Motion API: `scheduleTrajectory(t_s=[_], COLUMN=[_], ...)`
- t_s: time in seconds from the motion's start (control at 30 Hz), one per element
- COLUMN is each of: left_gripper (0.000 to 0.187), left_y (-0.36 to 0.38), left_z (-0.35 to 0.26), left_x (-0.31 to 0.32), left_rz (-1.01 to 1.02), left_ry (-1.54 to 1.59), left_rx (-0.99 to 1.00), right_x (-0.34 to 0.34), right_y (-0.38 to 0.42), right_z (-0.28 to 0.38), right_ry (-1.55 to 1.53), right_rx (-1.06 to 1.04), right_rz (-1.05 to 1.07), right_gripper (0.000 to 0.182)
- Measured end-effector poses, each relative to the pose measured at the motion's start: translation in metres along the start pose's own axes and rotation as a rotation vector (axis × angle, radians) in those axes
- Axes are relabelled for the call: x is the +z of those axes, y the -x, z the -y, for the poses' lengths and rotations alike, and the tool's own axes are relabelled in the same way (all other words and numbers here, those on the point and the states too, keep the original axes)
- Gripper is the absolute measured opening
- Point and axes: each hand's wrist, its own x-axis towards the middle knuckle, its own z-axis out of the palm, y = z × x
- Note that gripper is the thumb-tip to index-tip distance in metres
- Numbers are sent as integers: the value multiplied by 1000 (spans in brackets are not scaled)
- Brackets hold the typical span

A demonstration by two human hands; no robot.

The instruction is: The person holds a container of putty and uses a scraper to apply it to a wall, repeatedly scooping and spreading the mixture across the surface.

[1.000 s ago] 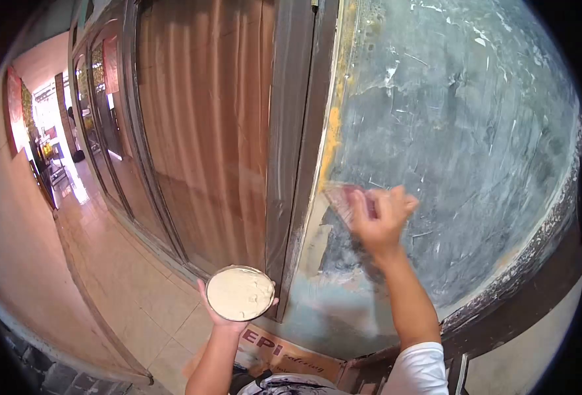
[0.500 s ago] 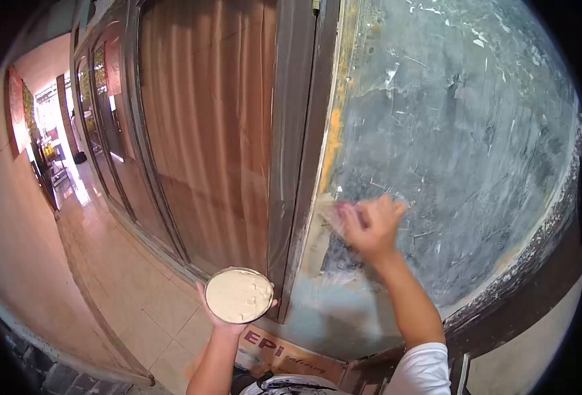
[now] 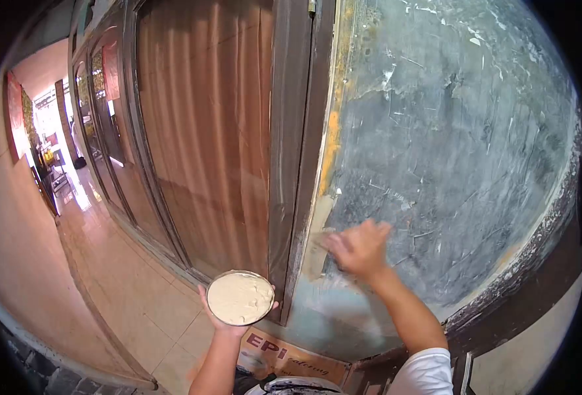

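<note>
My left hand (image 3: 227, 328) is wrapped under a round bowl (image 3: 207, 309) filled with smooth cream-coloured putty (image 3: 238, 297), holding it level beside the door frame. Against the grey wall (image 3: 436, 164), my right hand (image 3: 362, 251) is closed on a putty knife (image 3: 320, 241), its blade partly blurred and its handle hidden in the fingers. The blade lies on a strip of beige putty (image 3: 317, 264) along the wall's left edge, next to the dark wooden frame (image 3: 295, 197). Above it, a yellowish patch (image 3: 330, 148) runs up the same edge.
Left of the frame is a glass panel with a brown curtain (image 3: 205, 131). A tiled walkway (image 3: 126, 276) leads back to a bright opening. Below my arms lies an orange sign (image 3: 291, 359) with lettering. A rough ledge (image 3: 528, 243) borders the wall at right.
My right hand has moved slightly down and left with the putty knife along the wall's edge. The beige strip above the blade is now uncovered. My left hand and the bowl barely moved.
</note>
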Motion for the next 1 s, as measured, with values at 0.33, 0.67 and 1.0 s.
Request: scheduleTrajectory(t_s=[0.33, 0.67, 1.0], left_gripper=[96, 109, 99], left_y=[-3, -19, -5], left_z=[-3, 25, 28], left_x=[11, 39, 17], left_rz=[105, 154, 81], left_ry=[-49, 181, -11], left_rx=[-40, -219, -307], right_x=[-24, 10, 11], right_y=[-70, 1, 127], right_z=[-47, 20, 57], right_ry=[20, -1647, -1612], right_rx=[324, 1036, 1502], right_rz=[-231, 701, 632], right_gripper=[18, 20, 24])
